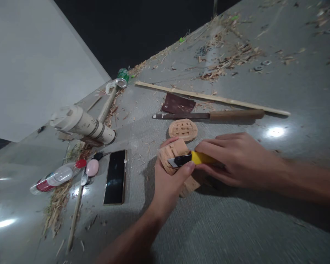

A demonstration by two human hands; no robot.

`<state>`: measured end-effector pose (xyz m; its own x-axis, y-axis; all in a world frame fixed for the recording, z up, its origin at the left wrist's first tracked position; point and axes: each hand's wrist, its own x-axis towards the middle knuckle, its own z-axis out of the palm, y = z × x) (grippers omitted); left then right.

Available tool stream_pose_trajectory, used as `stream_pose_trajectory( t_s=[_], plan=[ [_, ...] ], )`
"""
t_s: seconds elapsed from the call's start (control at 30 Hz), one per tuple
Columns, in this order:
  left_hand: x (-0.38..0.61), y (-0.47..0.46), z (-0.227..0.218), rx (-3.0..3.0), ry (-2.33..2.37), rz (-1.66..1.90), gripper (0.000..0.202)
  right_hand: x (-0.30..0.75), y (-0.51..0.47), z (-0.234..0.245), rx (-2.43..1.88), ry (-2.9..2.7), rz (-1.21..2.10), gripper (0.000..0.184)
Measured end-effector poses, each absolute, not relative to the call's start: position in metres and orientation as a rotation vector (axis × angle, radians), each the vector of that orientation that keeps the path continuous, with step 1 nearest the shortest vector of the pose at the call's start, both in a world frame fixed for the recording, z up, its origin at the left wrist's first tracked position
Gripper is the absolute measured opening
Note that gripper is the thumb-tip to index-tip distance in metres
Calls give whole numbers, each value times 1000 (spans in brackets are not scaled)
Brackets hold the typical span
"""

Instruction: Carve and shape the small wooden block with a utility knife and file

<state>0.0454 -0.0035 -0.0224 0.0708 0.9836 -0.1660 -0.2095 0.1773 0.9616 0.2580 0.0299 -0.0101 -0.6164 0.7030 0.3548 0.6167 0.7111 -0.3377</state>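
Observation:
My left hand is wrapped round a carved wooden piece with cut grooves, holding it just above the grey floor. My right hand grips a yellow utility knife; its blade tip rests against the wood beside my left thumb. A second, round wooden piece with a lattice pattern lies flat just beyond my hands.
A wood-handled knife, dark sandpaper and a long bamboo stick lie further off. To the left are a phone, a plastic bottle, a paper cup, a green can and scattered wood shavings.

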Motion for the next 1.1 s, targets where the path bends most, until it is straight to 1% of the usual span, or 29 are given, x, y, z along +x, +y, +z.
stream_pose_trajectory(
  t_s=[0.3,0.47,0.67,0.83,0.97,1.1],
  plan=[
    [45,-6,-22,954,1069,1130,69,265,38,-13,-899,-2502,266,32],
    [45,-6,-21,952,1061,1126,65,266,36,-14,-943,-2476,213,37],
    [47,-9,-18,997,1091,1154,57,264,33,-8,-1015,-2441,246,39],
    [46,-9,-18,1044,1108,1153,59,267,35,-9,-926,-2495,172,35],
    [46,-9,-19,1037,1103,1149,57,266,35,-11,-941,-2477,141,33],
    [46,-8,-20,1019,1105,1148,56,264,33,-8,-953,-2476,30,32]
  ],
)
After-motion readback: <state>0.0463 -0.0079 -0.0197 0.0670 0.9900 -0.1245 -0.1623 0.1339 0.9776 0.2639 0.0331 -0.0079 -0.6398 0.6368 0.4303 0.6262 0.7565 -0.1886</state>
